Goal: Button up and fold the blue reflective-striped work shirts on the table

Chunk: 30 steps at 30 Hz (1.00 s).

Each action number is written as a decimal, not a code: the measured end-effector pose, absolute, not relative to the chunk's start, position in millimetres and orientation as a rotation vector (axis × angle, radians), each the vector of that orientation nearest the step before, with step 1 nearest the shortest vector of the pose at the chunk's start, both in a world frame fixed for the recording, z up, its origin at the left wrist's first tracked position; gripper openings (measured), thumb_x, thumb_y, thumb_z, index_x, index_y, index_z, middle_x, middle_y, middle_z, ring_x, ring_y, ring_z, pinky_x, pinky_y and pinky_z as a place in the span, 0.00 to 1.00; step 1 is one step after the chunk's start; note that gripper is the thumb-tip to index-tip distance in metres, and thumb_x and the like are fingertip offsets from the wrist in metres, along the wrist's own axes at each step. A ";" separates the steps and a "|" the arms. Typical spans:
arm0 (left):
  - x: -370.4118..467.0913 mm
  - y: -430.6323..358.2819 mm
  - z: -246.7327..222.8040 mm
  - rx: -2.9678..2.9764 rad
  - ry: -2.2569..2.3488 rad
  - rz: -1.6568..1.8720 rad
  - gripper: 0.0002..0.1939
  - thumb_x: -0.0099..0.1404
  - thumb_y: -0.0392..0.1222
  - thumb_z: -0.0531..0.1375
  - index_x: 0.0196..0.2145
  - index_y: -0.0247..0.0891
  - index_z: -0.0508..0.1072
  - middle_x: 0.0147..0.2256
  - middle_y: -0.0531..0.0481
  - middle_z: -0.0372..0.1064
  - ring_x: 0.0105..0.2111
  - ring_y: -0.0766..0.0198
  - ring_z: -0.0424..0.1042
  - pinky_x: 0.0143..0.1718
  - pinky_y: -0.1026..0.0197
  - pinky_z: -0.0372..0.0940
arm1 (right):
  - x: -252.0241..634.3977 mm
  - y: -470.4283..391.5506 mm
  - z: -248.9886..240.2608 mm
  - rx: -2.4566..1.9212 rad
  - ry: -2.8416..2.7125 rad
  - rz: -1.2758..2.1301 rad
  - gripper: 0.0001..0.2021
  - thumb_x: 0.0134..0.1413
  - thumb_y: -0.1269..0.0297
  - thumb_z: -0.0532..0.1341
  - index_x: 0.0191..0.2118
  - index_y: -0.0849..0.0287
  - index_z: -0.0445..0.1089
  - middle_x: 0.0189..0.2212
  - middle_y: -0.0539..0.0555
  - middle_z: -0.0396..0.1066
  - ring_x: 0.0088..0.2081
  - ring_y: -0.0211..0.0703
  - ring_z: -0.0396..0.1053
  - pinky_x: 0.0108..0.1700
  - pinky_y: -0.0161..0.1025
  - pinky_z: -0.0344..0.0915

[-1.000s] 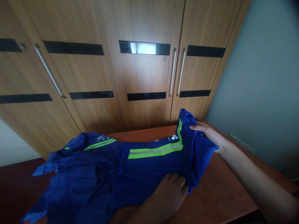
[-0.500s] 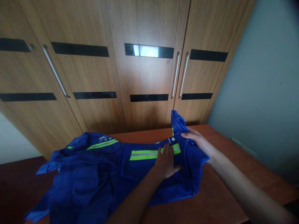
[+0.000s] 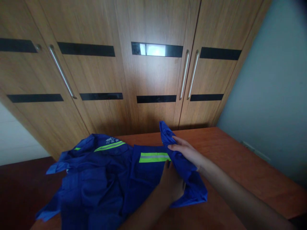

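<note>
On worktop (image 3: 240, 159), front ctr: blue garment (image 3: 144, 179), part flat, R end raised in a flap (image 3: 183, 167). In R hand (image 3: 184, 150): flap, pinched betw. thumb & fingers, edge up off worktop. Below flap, partly hidden by it: L hand (image 3: 171, 182), touching garment; can't tell if gripping. Hands close tog., R farther back and higher than L.

On flat part: yellow-green stripe (image 3: 153, 157) w/ grey mid-line, R end covered by flap. Next to it on L, touching: rumpled blue heap (image 3: 93, 185), w/ pale print (image 3: 111, 140) & 2nd stripe (image 3: 110, 146) near top; can't tell if joined to garment. Loose end (image 3: 49, 209) poking out far L.

In the way of view: L forearm (image 3: 148, 209), across near side of garment; R forearm (image 3: 230, 190), slanting over worktop.

Behind: wood cupboard (image 3: 153, 76), doors closed, black strips (image 3: 155, 99), metal handles (image 3: 184, 75), bright reflection in one strip. To R: blue-grey wall (image 3: 268, 95), pale strip (image 3: 255, 151) low, beside worktop. Lower L: white surface (image 3: 19, 137) above dark one (image 3: 21, 182).
</note>
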<state>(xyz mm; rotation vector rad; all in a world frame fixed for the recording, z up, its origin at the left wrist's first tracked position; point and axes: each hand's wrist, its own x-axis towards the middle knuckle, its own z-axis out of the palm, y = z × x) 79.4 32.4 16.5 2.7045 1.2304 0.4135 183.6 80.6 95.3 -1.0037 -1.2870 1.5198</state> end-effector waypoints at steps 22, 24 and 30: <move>13.6 -51.4 -58.5 3.055 1.250 0.631 0.12 0.66 0.43 0.55 0.45 0.47 0.73 0.48 0.49 0.73 0.45 0.55 0.72 0.44 0.56 0.69 | 112.5 61.8 85.6 -0.992 -1.491 1.502 0.23 0.46 0.67 0.62 0.51 0.56 0.65 0.40 0.50 0.75 0.41 0.44 0.72 0.44 0.41 0.67; -28.3 -54.9 -30.7 3.037 1.259 0.540 0.15 0.62 0.45 0.58 0.47 0.49 0.73 0.50 0.50 0.72 0.48 0.55 0.71 0.43 0.57 0.70 | 98.4 60.1 71.8 -1.016 -1.562 1.445 0.22 0.47 0.68 0.60 0.52 0.57 0.65 0.39 0.51 0.75 0.40 0.44 0.72 0.42 0.40 0.68; -101.1 -56.3 13.3 2.607 1.786 0.422 0.17 0.63 0.37 0.52 0.47 0.43 0.74 0.51 0.46 0.71 0.50 0.56 0.70 0.52 0.53 0.67 | 57.6 50.1 20.1 -1.332 -1.892 1.160 0.26 0.51 0.61 0.60 0.56 0.63 0.63 0.33 0.55 0.75 0.34 0.47 0.73 0.38 0.41 0.67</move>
